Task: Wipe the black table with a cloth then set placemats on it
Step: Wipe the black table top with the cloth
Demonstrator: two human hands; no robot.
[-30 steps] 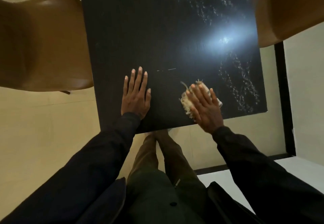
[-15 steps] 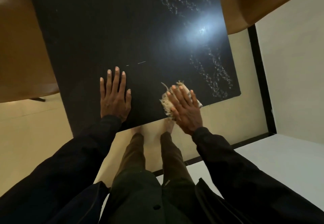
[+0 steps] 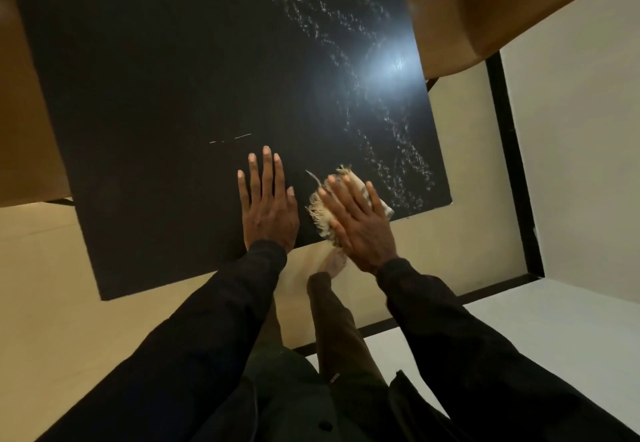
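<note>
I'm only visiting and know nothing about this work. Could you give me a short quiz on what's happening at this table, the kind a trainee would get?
1. True or false: the right hand presses a fringed cloth flat on the black table.
2. The left hand is: A) holding a placemat; B) lying flat on the table, fingers straight; C) curled into a fist.
3. Which side of the table shows pale speckled streaks?
Key: 1 true; 2 B; 3 the person's right side, around the light glare.
</note>
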